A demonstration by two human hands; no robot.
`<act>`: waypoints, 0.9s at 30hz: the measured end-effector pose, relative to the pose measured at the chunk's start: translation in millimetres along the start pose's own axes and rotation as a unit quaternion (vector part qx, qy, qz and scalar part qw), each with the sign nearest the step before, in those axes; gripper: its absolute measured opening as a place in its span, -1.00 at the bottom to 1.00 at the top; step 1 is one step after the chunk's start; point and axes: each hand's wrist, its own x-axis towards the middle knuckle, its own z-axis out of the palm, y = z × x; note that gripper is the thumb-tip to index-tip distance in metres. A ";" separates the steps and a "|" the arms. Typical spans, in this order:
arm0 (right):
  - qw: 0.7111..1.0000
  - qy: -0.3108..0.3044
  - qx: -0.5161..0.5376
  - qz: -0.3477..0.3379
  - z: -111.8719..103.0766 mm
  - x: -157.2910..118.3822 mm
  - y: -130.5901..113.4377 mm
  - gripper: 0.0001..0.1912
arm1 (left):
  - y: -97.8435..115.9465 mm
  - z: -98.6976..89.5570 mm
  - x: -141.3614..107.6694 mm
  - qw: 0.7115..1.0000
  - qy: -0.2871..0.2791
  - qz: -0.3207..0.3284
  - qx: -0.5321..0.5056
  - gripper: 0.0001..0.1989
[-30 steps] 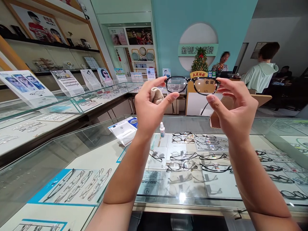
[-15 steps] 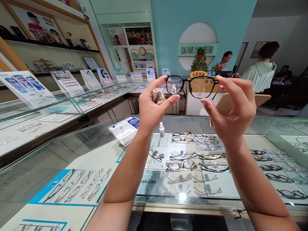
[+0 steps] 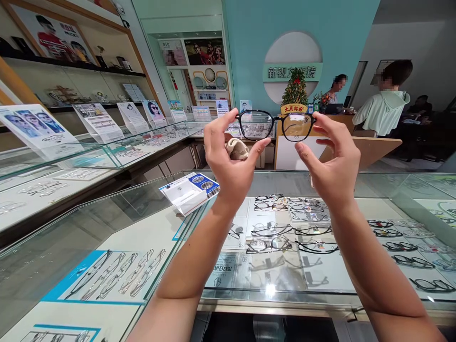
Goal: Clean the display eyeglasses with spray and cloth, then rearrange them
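Held up at chest-to-eye height is a pair of black-framed eyeglasses [image 3: 278, 124], with small printing on its lenses. My left hand [image 3: 230, 159] pinches the frame's left end between thumb and fingers. A crumpled beige cloth [image 3: 237, 149] is tucked in that same palm. On the other side, my right hand [image 3: 335, 161] grips the right end of the frame, its thumb near the lower rim. Below both hands lies a glass display case [image 3: 270, 289] with rows of eyeglasses [image 3: 270, 231] inside.
A folded leaflet stand [image 3: 188, 192] sits on the case left of my arm. More glass counters with card stands [image 3: 98, 122] run along the left. At the back are a cashier desk [image 3: 374, 145], a potted plant [image 3: 296, 88], a person in a pale hooded top [image 3: 386, 107] and another person behind the desk.
Both hands have shifted left with the eyeglasses, which now face me more squarely and level. My left forearm now covers the small white bottle seen earlier.
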 end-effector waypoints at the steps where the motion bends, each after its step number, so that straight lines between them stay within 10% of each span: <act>1: 1.000 -0.008 0.011 0.009 0.2 -0.1 1.8 -0.41 | 1.4 -0.3 -0.4 1.000 0.000 0.011 0.009 -0.34; 27: 0.996 0.077 0.039 -0.006 -2.8 -0.4 -18.8 -0.65 | -15.5 3.2 3.9 0.995 -0.039 -0.053 -0.080 -0.30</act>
